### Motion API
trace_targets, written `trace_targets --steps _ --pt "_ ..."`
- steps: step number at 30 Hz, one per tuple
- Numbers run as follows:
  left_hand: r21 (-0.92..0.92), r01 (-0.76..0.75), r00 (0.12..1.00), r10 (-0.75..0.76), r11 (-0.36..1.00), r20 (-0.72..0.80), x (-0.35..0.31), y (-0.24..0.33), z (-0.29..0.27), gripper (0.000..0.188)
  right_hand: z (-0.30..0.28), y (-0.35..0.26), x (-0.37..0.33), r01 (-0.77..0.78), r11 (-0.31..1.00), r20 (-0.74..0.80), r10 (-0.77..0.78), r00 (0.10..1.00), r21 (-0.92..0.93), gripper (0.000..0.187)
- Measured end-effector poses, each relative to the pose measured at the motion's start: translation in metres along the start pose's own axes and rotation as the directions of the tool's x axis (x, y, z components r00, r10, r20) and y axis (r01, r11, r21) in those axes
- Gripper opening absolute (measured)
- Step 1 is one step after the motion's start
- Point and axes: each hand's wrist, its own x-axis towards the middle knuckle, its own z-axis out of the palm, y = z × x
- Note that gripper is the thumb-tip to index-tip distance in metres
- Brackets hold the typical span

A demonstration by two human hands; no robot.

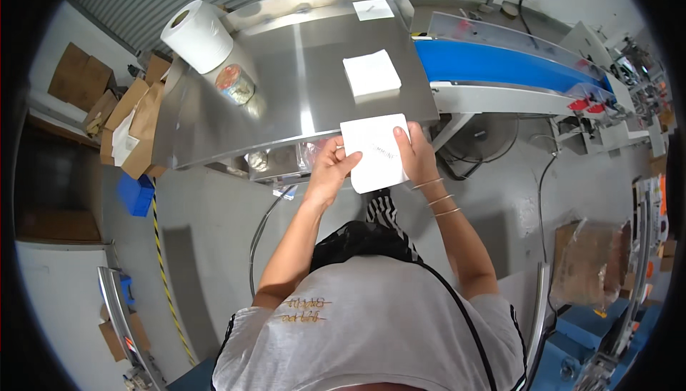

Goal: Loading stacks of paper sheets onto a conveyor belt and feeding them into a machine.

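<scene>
Between both hands I hold a white square stack of what look like paper napkins (373, 166), with dark print on its top face. My left hand (333, 171) grips its left edge, thumb on top. On the right edge is my right hand (416, 154), its thumb also lying over the face and the other fingers behind. The stack is in front of the steel table's near edge. Just beyond it, another white square stack (372, 74) lies on the steel table (286, 83). A flat white sheet (373, 9) is at the table's far right.
A large white roll (198, 36) and a roll of tape (235, 83) stand at the table's left. A blue conveyor belt (507, 63) adjoins the right side. Open cardboard boxes (136, 130) are at the left, a blue bin (136, 194) below them. A dark cable (259, 237) hangs to the floor.
</scene>
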Motion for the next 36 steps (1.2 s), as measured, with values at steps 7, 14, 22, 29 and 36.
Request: trace_targets --steps 7,14,22,29,36 --pt "-0.048 0.070 0.988 -0.076 0.996 -0.134 0.088 0.018 -0.007 0.021 0.010 0.032 0.107 -0.054 0.990 0.168 0.032 0.985 0.131 0.033" --pt "-0.175 0.136 0.977 -0.161 0.975 -0.137 0.118 0.022 -0.017 0.047 0.028 0.023 0.148 -0.032 0.997 0.161 0.044 0.986 -0.071 0.031" --pt "-0.038 0.107 0.958 -0.114 0.993 -0.262 0.138 0.036 -0.009 0.066 0.031 0.021 0.165 -0.146 0.981 0.184 0.169 0.968 -0.132 0.032" --pt "-0.192 0.028 0.982 -0.062 0.981 -0.176 0.149 0.037 -0.014 0.050 0.026 0.023 0.159 -0.057 0.998 0.208 0.051 0.977 0.021 0.026" --pt "0.072 -0.028 0.993 0.037 0.997 -0.115 0.138 0.036 0.010 0.037 0.020 0.031 0.146 -0.037 0.999 0.131 0.033 0.991 0.031 0.021"
